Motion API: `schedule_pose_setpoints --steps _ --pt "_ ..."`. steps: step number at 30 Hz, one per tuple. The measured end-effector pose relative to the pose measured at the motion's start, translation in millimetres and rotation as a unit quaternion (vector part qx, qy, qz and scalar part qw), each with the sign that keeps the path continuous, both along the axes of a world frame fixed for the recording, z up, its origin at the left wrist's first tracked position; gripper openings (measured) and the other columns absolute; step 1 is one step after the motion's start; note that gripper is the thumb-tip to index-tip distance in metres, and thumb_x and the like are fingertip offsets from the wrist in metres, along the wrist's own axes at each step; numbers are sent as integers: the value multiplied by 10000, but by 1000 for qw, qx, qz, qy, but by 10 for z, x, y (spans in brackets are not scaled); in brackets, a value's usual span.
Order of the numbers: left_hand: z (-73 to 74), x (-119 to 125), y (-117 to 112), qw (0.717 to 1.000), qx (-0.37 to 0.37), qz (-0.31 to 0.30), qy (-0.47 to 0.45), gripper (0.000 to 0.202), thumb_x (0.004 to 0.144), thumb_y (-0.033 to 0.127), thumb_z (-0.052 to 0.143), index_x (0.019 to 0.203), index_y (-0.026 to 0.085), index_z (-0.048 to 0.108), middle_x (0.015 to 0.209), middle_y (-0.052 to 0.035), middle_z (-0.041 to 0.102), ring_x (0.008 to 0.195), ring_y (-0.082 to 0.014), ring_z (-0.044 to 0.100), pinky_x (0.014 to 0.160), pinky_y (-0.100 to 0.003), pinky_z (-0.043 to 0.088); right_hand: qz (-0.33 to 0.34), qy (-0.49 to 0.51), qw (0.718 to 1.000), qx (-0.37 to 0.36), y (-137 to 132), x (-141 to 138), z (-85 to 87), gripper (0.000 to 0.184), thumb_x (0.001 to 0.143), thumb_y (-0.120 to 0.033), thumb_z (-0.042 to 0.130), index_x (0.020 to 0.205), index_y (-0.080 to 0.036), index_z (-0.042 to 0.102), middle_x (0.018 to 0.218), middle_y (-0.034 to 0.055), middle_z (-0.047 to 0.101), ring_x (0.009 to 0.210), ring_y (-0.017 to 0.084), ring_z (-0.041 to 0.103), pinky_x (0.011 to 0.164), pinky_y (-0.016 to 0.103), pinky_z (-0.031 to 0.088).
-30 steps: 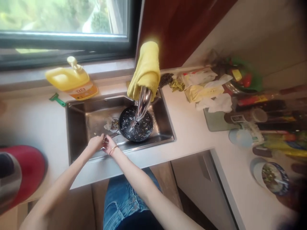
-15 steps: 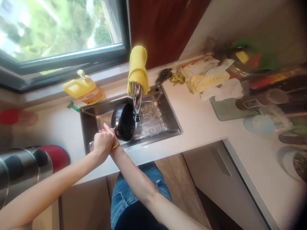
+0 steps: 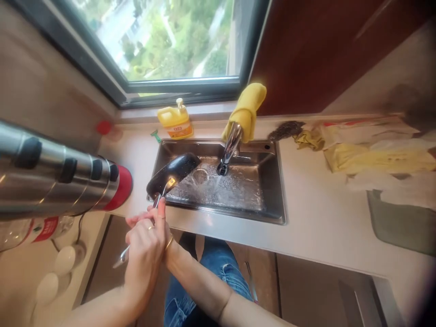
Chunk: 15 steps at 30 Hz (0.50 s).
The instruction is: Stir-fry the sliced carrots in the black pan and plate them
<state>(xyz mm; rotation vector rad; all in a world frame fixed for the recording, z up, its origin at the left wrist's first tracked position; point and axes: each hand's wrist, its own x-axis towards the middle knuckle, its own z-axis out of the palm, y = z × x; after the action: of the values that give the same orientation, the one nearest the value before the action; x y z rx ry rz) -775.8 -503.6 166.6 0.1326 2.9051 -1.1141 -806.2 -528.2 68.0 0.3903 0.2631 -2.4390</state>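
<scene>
Both of my hands are wrapped round the metal handle point(image 3: 122, 258) of a small black frying pan point(image 3: 172, 172). My left hand point(image 3: 145, 252) lies on top with its fingers closed; my right hand point(image 3: 145, 217) sits mostly hidden behind it, a thin bracelet on its wrist. The pan is lifted and tilted on its side at the left end of the steel sink point(image 3: 272, 213). Water runs from the tap point(image 3: 229, 147), which has a yellow cloth point(image 3: 247, 109) draped over it.
A steel and red thermos point(image 3: 64, 179) stands close at the left on the counter. A yellow detergent bottle point(image 3: 175, 121) rests behind the sink under the window. A scouring pad point(image 3: 284, 130), yellow gloves point(image 3: 374, 159) and a green mat point(image 3: 402, 222) lie to the right.
The pan went from lying flat in the basin under the tap to being lifted and tilted at the sink's left end. Both hands pulled back along its handle, and the view swung left.
</scene>
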Motion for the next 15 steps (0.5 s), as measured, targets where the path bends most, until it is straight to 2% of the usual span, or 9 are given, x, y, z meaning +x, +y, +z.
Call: schedule_pose_setpoints --steps 2,4,6,9,12,15 --pt "31 210 -4 998 37 30 37 634 902 58 280 1524 165 231 647 -30 509 552 -186 486 532 -296 387 34 -14 998 -44 -2 163 91 202 694 -320 636 647 -236 458 590 -36 614 702 174 653 911 415 524" --pt "37 395 -48 995 54 56 63 630 909 52 275 1522 194 245 655 -29 510 547 -180 474 534 -296 377 50 2 997 -51 -23 270 145 192 667 -290 644 668 -232 462 565 -43 610 678 176 651 914 433 521" --pt "26 562 -130 993 39 78 78 628 910 44 277 1515 215 274 664 -36 524 543 -179 476 521 -286 362 43 39 998 -28 -72 346 165 228 642 -288 673 678 -232 456 530 -55 583 640 176 640 906 451 526" --pt "-27 808 -292 990 16 109 89 594 919 57 299 1487 225 350 674 -47 547 541 -174 495 493 -264 346 37 108 993 32 -174 465 142 344 632 -368 739 704 -240 427 478 -81 523 578 172 617 875 478 538" --pt "-164 1080 -461 988 24 112 102 547 927 77 324 1450 205 423 675 -49 562 536 -163 513 479 -249 356 27 166 981 92 -287 642 64 454 630 -456 777 749 -252 391 453 -105 477 555 174 612 829 480 547" --pt "-376 1377 -639 985 37 84 143 525 922 86 354 1426 190 459 730 -60 602 541 -153 528 484 -245 382 -7 201 973 111 -432 872 -41 478 646 -486 773 780 -254 377 459 -119 476 519 146 583 825 467 542"
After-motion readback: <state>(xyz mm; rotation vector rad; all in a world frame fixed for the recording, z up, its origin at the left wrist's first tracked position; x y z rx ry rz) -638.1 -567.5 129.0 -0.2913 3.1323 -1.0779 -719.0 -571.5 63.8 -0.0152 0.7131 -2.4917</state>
